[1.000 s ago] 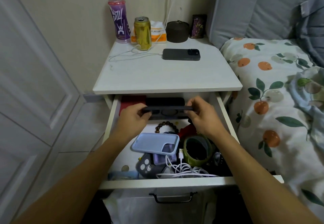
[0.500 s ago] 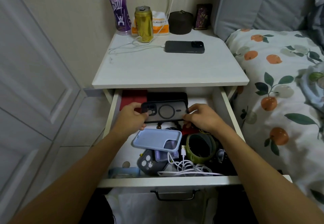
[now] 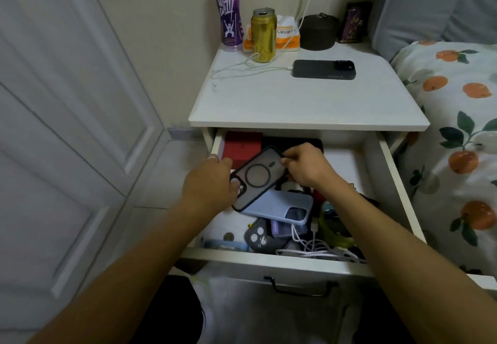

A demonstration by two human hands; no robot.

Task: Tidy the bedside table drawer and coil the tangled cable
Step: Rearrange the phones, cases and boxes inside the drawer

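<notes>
In the frame's middle I see the open drawer (image 3: 387,171) holding a blue phone case (image 3: 279,205), a red box (image 3: 243,146) and a tangled white cable (image 3: 317,248) at its front. My left hand (image 3: 209,185) and right hand (image 3: 306,166) both pinch a dark clear phone case (image 3: 255,177), tilted, above them.

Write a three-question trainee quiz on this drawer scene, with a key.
1. True or false: both hands grip the dark phone case.
2. Which lies directly under that case's lower end? A) blue phone case B) gold can C) red box
3. Fill in: the tangled white cable lies at the drawer's ____ right corner.

Key: 1 true, left hand at the lower end, right hand at the upper; 2 A; 3 front.
</notes>
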